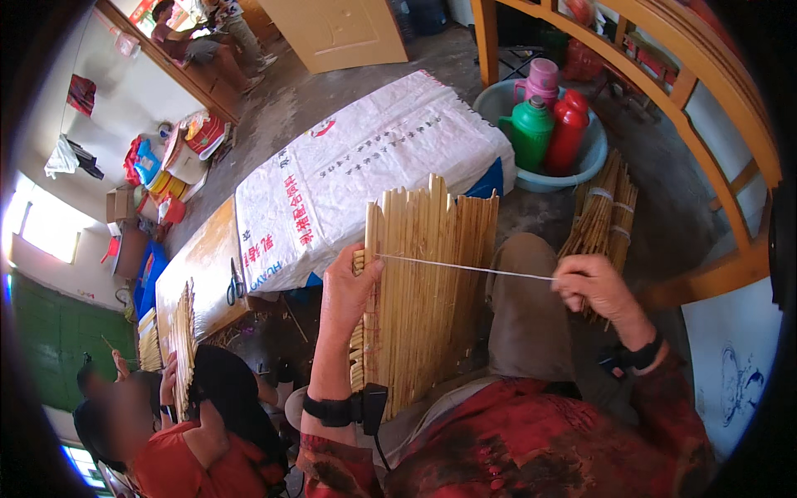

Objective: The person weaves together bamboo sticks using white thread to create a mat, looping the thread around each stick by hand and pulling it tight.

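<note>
A panel of pale straw-coloured stalks [425,315] stands on my lap in the middle of the head view, its upper edge uneven and shorter folded ends along its left side. My left hand [353,282] is closed round the panel's left edge. From near my left thumb a thin white string [465,267] stretches taut across the stalks to my right hand [585,282], whose curled fingers pinch it to the right of the panel, above my knee.
A sack-covered low table [357,133] lies ahead, with scissors [235,278] left of it. A co-worker [199,440] holds similar stalks at lower left. Right are a basin [560,178] of flasks, stalk bundles [618,207] and a wooden frame [722,158]. Other people sit near the doorway.
</note>
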The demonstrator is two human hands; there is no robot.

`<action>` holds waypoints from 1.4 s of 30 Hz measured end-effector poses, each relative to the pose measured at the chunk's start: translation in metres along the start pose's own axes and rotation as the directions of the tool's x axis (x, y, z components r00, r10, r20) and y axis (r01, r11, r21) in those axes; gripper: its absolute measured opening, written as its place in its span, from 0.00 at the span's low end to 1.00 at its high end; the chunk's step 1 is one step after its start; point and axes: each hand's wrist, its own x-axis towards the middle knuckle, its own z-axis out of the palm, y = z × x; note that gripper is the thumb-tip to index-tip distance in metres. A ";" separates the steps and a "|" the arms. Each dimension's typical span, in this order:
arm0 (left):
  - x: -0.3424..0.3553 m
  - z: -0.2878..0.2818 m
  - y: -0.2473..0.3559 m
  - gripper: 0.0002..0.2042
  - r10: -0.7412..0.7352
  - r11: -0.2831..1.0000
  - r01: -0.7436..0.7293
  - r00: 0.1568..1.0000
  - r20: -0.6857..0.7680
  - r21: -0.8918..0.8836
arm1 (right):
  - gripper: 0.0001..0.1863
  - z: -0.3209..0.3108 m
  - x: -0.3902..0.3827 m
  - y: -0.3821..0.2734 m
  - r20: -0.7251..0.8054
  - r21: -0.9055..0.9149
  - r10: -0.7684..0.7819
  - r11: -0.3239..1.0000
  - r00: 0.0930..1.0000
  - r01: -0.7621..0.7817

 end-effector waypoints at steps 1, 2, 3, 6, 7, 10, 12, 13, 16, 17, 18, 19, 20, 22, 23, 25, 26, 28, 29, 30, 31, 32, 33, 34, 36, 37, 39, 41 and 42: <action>0.004 0.000 -0.009 0.16 -0.023 0.988 0.030 0.998 0.052 -0.149 | 0.07 -0.016 -0.009 0.002 -0.068 -0.086 -0.031 0.996 0.997 0.025; 0.007 -0.003 -0.011 0.15 -0.041 0.956 0.070 0.993 0.106 -0.284 | 0.06 -0.032 -0.016 0.006 -0.128 -0.166 -0.067 0.985 0.989 0.045; 0.008 -0.001 -0.008 0.15 -0.036 0.953 0.071 0.992 0.122 -0.294 | 0.07 -0.046 -0.022 0.013 -0.197 -0.124 -0.044 0.992 0.979 0.020; 0.007 -0.005 -0.009 0.15 -0.040 0.942 0.083 0.990 0.137 -0.326 | 0.07 -0.079 -0.030 0.039 -0.283 -0.132 -0.056 0.991 0.958 0.019; 0.008 -0.005 -0.012 0.15 -0.041 0.941 0.085 0.990 0.139 -0.328 | 0.07 -0.089 -0.032 0.049 -0.317 -0.187 -0.097 0.982 0.943 0.038; 0.011 -0.002 -0.020 0.15 -0.028 0.934 0.072 0.991 0.130 -0.349 | 0.06 -0.105 -0.039 0.067 -0.394 -0.351 -0.093 0.935 0.914 -0.057; 0.008 -0.007 -0.017 0.12 -0.115 0.949 0.143 0.987 0.114 -0.281 | 0.06 -0.115 -0.045 0.082 -0.428 -0.389 -0.102 0.918 0.898 -0.081; 0.008 -0.007 -0.018 0.12 -0.117 0.949 0.145 0.987 0.114 -0.281 | 0.05 -0.120 -0.048 0.089 -0.466 -0.427 -0.113 0.897 0.878 -0.111; 0.007 -0.005 -0.021 0.13 -0.061 0.939 0.082 0.995 0.073 -0.333 | 0.05 -0.138 -0.062 0.104 -0.540 -0.384 -0.091 0.911 0.837 -0.149; 0.007 -0.003 -0.024 0.12 -0.064 0.924 0.081 0.996 0.059 -0.373 | 0.05 -0.143 -0.065 0.109 -0.538 -0.382 -0.089 0.912 0.838 -0.148; 0.007 -0.003 -0.026 0.12 -0.067 0.908 0.080 0.997 0.045 -0.412 | 0.05 -0.149 -0.069 0.115 -0.570 -0.404 -0.083 0.895 0.817 -0.191; 0.009 -0.001 -0.027 0.12 -0.066 0.907 0.080 0.997 0.049 -0.414 | 0.05 -0.156 -0.075 0.120 -0.606 -0.424 -0.079 0.874 0.791 -0.237; 0.011 0.000 -0.029 0.11 -0.079 0.930 0.080 0.997 0.016 -0.358 | 0.05 -0.167 -0.083 0.131 -0.609 -0.424 -0.079 0.873 0.789 -0.241; 0.013 -0.003 -0.029 0.12 -0.092 0.952 0.082 0.996 -0.021 -0.296 | 0.05 -0.184 -0.095 0.153 -0.634 -0.507 -0.165 0.826 0.755 -0.246; 0.012 -0.007 -0.029 0.10 -0.093 0.972 0.084 0.995 -0.031 -0.218 | 0.05 -0.182 -0.097 0.154 -0.627 -0.506 -0.161 0.828 0.762 -0.242; 0.012 -0.008 -0.032 0.09 -0.095 0.986 0.089 0.995 -0.039 -0.138 | 0.04 -0.182 -0.105 0.154 -0.645 -0.445 -0.104 0.856 0.757 -0.262; 0.014 -0.006 -0.036 0.09 -0.101 0.987 0.095 0.994 -0.042 -0.128 | 0.04 -0.188 -0.112 0.162 -0.645 -0.445 -0.101 0.856 0.757 -0.265; 0.018 -0.003 -0.043 0.09 -0.105 0.988 0.099 0.994 -0.044 -0.121 | 0.03 -0.203 -0.126 0.175 -0.654 -0.420 -0.061 0.859 0.754 -0.294; 0.019 -0.005 -0.047 0.09 -0.136 0.981 0.130 0.990 -0.034 -0.143 | 0.03 -0.202 -0.126 0.176 -0.651 -0.419 -0.061 0.860 0.757 -0.291; 0.019 -0.007 -0.051 0.08 -0.167 0.973 0.161 0.986 -0.024 -0.165 | 0.02 -0.201 -0.126 0.175 -0.672 -0.447 -0.104 0.846 0.733 -0.290; 0.018 -0.009 -0.055 0.08 -0.169 0.973 0.162 0.985 -0.027 -0.162 | 0.01 -0.201 -0.126 0.174 -0.691 -0.474 -0.147 0.831 0.708 -0.290; 0.018 -0.009 -0.059 0.08 -0.166 0.974 0.160 0.986 -0.024 -0.158 | 0.01 -0.202 -0.128 0.172 -0.691 -0.473 -0.147 0.832 0.708 -0.290; 0.018 -0.010 -0.061 0.08 -0.163 0.975 0.158 0.986 -0.021 -0.155 | 0.01 -0.205 -0.130 0.171 -0.691 -0.481 -0.148 0.825 0.708 -0.296; 0.018 -0.008 -0.060 0.08 -0.161 0.975 0.156 0.987 -0.021 -0.157 | 0.01 -0.208 -0.132 0.169 -0.692 -0.490 -0.153 0.818 0.706 -0.303; 0.018 -0.005 -0.054 0.09 -0.138 0.952 0.120 0.990 -0.043 -0.281 | 0.01 -0.237 -0.141 0.191 -0.663 -0.561 -0.258 0.793 0.703 -0.237; 0.017 -0.006 -0.050 0.09 -0.138 0.953 0.120 0.989 -0.046 -0.278 | 0.01 -0.245 -0.142 0.199 -0.623 -0.624 -0.356 0.762 0.696 -0.170; 0.016 -0.007 -0.045 0.09 -0.150 0.954 0.147 0.989 0.012 -0.260 | 0.01 -0.244 -0.141 0.186 -0.641 -0.615 -0.350 0.766 0.683 -0.185; 0.015 -0.007 -0.045 0.09 -0.146 0.953 0.144 0.989 0.014 -0.268 | 0.02 -0.244 -0.140 0.172 -0.659 -0.606 -0.345 0.770 0.668 -0.201; 0.015 -0.007 -0.045 0.09 -0.142 0.951 0.142 0.990 0.018 -0.276 | 0.02 -0.243 -0.139 0.166 -0.705 -0.552 -0.288 0.796 0.648 -0.247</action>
